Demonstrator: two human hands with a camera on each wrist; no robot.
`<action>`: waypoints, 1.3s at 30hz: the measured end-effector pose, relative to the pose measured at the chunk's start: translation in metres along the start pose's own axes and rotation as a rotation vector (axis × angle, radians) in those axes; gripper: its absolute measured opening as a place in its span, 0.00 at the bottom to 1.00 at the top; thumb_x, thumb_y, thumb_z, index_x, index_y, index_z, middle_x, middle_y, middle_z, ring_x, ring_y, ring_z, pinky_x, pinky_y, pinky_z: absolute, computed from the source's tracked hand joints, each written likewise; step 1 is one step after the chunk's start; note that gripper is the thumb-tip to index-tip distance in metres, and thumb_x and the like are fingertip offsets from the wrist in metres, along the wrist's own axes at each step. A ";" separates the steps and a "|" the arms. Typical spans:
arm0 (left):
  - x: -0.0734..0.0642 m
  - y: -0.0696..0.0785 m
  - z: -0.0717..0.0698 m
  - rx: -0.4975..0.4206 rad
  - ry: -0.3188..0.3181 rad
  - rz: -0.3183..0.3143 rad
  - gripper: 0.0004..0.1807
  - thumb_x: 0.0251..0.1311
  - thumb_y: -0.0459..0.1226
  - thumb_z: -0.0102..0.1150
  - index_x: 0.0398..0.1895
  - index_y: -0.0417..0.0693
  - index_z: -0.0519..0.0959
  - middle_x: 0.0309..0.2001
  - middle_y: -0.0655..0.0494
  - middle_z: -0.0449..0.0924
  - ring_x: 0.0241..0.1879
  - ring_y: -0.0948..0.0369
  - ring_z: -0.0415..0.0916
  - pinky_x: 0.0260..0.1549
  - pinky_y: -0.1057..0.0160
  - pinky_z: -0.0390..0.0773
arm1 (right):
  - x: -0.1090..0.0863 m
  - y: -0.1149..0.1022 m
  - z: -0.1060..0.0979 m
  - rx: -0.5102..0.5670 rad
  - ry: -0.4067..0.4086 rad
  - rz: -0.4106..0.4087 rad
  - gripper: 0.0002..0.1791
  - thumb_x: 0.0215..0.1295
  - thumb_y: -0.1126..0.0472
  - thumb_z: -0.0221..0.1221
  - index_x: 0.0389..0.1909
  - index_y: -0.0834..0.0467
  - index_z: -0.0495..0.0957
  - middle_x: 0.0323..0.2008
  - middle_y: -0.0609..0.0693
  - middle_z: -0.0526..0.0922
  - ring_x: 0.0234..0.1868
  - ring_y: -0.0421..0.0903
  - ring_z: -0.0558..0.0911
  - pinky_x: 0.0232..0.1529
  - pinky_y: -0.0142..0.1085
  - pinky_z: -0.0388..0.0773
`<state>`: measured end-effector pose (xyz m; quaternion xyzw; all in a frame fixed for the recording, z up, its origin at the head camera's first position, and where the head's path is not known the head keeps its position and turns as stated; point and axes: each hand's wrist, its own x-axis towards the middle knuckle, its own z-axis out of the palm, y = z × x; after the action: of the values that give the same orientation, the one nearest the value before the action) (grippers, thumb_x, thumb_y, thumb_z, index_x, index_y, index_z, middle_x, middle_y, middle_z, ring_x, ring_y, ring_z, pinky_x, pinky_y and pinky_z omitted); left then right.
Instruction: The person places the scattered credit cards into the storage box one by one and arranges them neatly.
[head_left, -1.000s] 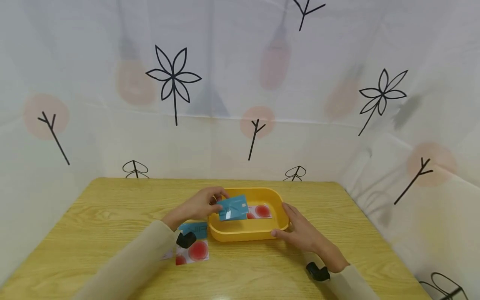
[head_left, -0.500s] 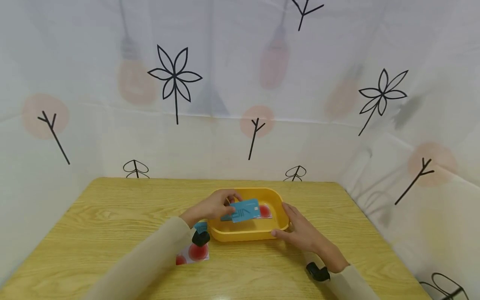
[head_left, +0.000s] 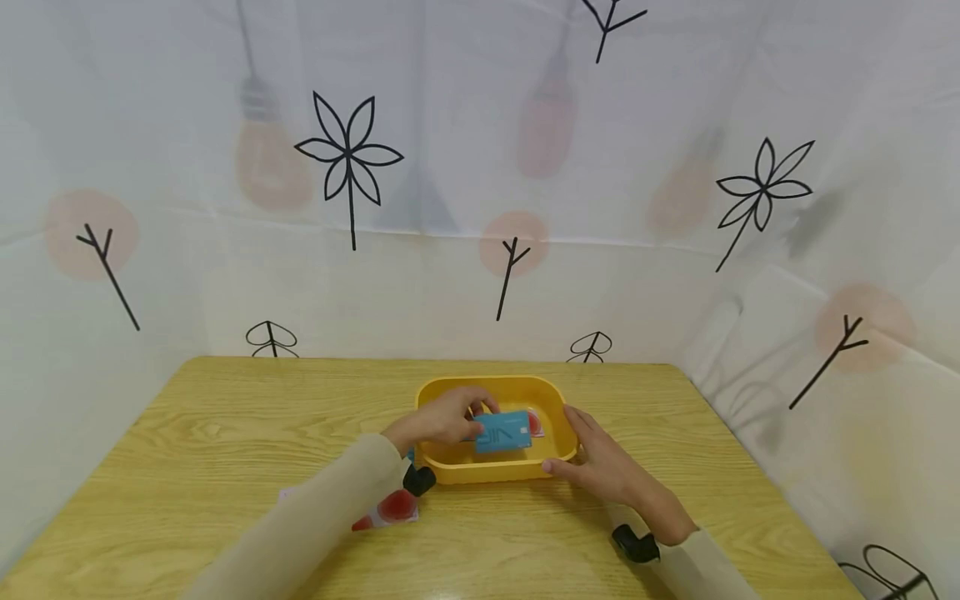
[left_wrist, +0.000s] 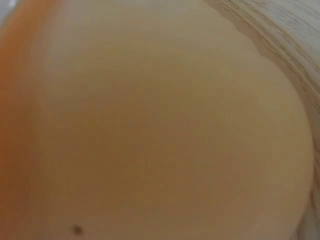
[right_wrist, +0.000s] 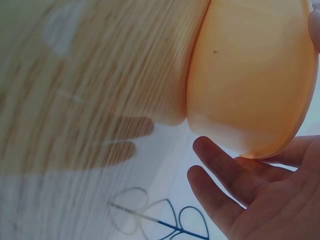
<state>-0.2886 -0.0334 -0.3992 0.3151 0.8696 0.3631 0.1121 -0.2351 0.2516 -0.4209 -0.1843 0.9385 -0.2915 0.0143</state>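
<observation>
**Fig.: Two hands at a yellow tray, blue card held inside it**

Left hand (head_left: 442,417) reaches over the tray's near-left rim; fingers pinch a blue card (head_left: 504,432) by its left end. The card sits low inside the tray (head_left: 489,473), roughly level, over a white card w/ red dots (head_left: 534,419) lying on the tray floor; only a red sliver of that card shows at the blue card's right edge. Whether the blue card touches it cannot be told.

Right hand (head_left: 600,462) rests against the tray's right outer wall, fingers straight and relaxed, thumb at the near-right corner, grasping nothing. Right wrist view shows the same hand (right_wrist: 260,195) w/ fingers spread just under the tray's rim (right_wrist: 250,75).

Left wrist view is filled by a blurred yellow tray wall (left_wrist: 150,125).

Tray stands at mid-table on a wooden table (head_left: 225,433). Near the left sleeve, just beside the tray's near-left corner, another red-dotted card (head_left: 390,508) lies flat on the table, partly hidden by the sleeve. A printed cloth backdrop (head_left: 480,167) surrounds the table.
</observation>
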 end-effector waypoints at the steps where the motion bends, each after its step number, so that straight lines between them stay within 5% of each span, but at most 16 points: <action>1: 0.001 0.000 0.001 0.000 -0.002 -0.003 0.15 0.63 0.28 0.54 0.50 0.53 0.76 0.40 0.54 0.70 0.34 0.58 0.71 0.33 0.64 0.73 | 0.000 0.000 0.000 0.001 0.001 0.000 0.58 0.54 0.32 0.60 0.74 0.62 0.46 0.72 0.59 0.52 0.68 0.63 0.59 0.61 0.62 0.58; 27: 0.020 0.002 0.024 -0.070 -0.029 -0.053 0.13 0.58 0.27 0.59 0.43 0.52 0.77 0.36 0.56 0.74 0.34 0.58 0.70 0.33 0.65 0.74 | 0.001 0.000 0.001 0.003 -0.002 -0.002 0.58 0.54 0.31 0.60 0.74 0.61 0.46 0.72 0.58 0.51 0.68 0.62 0.60 0.61 0.61 0.58; 39: 0.027 0.007 0.033 0.027 0.010 -0.064 0.12 0.55 0.26 0.59 0.38 0.52 0.76 0.30 0.56 0.72 0.28 0.60 0.67 0.27 0.66 0.71 | 0.001 0.002 0.001 -0.001 -0.004 0.013 0.58 0.54 0.30 0.59 0.75 0.60 0.45 0.72 0.58 0.51 0.68 0.62 0.60 0.61 0.61 0.59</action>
<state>-0.2925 0.0054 -0.4169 0.2866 0.8847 0.3494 0.1150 -0.2364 0.2522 -0.4224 -0.1789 0.9398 -0.2905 0.0177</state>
